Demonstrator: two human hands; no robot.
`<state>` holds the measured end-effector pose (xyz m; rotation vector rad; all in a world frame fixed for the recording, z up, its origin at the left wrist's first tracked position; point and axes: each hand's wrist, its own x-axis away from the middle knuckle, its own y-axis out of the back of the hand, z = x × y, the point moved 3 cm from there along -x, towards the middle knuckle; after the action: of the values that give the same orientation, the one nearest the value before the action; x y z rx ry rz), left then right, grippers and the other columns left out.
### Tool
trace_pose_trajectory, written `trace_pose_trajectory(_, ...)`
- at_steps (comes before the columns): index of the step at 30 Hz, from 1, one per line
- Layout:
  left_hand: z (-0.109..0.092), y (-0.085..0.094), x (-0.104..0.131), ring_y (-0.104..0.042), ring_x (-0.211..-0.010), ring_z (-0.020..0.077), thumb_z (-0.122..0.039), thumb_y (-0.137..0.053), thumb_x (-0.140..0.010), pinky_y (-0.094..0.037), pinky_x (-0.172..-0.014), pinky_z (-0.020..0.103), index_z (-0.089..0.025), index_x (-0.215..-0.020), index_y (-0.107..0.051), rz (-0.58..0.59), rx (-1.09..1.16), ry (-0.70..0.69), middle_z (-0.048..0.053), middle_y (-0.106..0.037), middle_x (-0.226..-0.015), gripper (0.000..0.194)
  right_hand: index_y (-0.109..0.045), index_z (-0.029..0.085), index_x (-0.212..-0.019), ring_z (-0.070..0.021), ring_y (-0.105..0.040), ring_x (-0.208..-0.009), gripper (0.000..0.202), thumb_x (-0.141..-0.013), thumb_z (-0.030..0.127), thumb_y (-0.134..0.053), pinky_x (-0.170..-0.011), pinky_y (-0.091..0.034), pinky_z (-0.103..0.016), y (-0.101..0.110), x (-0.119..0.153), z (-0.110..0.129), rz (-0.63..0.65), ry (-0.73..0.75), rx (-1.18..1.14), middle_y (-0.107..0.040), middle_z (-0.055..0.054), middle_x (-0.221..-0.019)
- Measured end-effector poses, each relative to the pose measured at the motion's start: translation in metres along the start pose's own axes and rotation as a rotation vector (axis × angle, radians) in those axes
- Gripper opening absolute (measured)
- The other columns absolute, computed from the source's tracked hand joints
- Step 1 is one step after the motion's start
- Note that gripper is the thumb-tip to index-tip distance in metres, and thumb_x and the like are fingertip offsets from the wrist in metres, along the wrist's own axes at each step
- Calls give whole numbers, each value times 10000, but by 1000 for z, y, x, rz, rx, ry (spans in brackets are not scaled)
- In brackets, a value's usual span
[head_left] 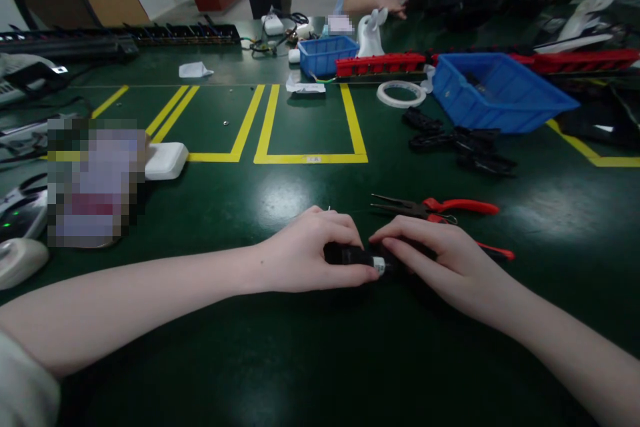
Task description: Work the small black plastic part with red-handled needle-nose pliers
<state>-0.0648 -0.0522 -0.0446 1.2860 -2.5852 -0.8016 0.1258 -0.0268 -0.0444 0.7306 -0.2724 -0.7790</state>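
Observation:
My left hand [320,250] is closed around a small black cylindrical part [357,256] with a white label near its right end. The part lies sideways just above or on the dark green table. At that labelled end is my right hand [435,250], its thumb and fingers drawn together. Whatever they pinch, if anything, is too dark to make out. Right behind my right hand lie red-handled long-nose pliers [425,207], with their jaws pointing left. Part of another red handle [495,251] shows beyond my right wrist.
Blue bins [500,97] stand at the back, with black bundled cables [457,137] before the right one. A tape roll [401,93] lies beside them. To the left are a blurred-out phone [95,187], a white case [166,160] and a mouse [23,261]. People are across the table.

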Motion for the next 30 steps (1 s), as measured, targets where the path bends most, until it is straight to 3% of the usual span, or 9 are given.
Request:
trace_pose_trajectory(6, 6, 7, 0, -569, -735, 125, -245, -584, -952, -451, -669, 249, -129, -756, -680, -141, 329, 36, 16, -612, -797, 247, -684, 210, -945, -154, -650, -738, 155, -940, 244, -532, -640, -498, -273, -1, 0, 1, -30, 62, 26, -692, -25, -848)
trace_pose_trajectory(10, 9, 12, -1, -532, -727, 119, -273, -535, -978, -428, -669, 244, -141, -758, -645, -277, 416, 22, 0, -576, -784, 279, -670, 207, -909, -121, -588, -641, 76, -903, 266, -623, -548, -454, -251, -9, 6, 4, -80, 113, 146, -656, -16, -873)
trace_pose_trajectory(15, 12, 15, 0, -524, -730, 113, -315, -522, -998, -437, -673, 229, -143, -800, -637, -367, 433, 12, 1, -566, -796, 286, -672, 204, -1041, -172, -629, -782, 145, -914, 252, -623, -662, -490, -315, -23, 12, 15, -110, 221, 359, -668, -45, -1007)
trace_pose_trajectory(18, 12, 14, 1, -578, -748, 119, -310, -547, -991, -504, -672, 234, -148, -847, -641, -355, 471, -42, 14, -583, -875, 236, -678, 163, -981, -167, -620, -731, 149, -947, 164, -532, -618, -465, -304, -29, 14, 26, -159, 351, 555, -686, -63, -953)
trace_pose_trajectory(22, 8, 12, 2, -611, -804, 123, -242, -570, -979, -546, -692, 234, -156, -869, -664, -307, 408, -127, 28, -601, -964, 169, -686, 104, -950, -209, -659, -817, 277, -948, 52, -414, -674, -468, -325, -36, 14, 36, -174, 529, 893, -716, -114, -937)
trace_pose_trajectory(26, 1, 11, 3, -600, -919, 144, -205, -640, -937, -520, -821, 259, -152, -883, -699, -291, 176, -234, 42, -622, -971, 95, -684, 109, -949, -212, -619, -680, 257, -926, 67, -431, -610, -436, -334, -35, 14, 32, -113, 505, 994, -689, -89, -791)
trace_pose_trajectory(30, -2, 10, 4, -604, -923, 155, -226, -675, -917, -524, -833, 282, -158, -901, -713, -282, 90, -276, 47, -626, -975, 80, -693, 123, -927, -200, -592, -639, 236, -905, 65, -465, -618, -434, -330, -26, 16, 25, -80, 510, 1008, -680, -88, -771)
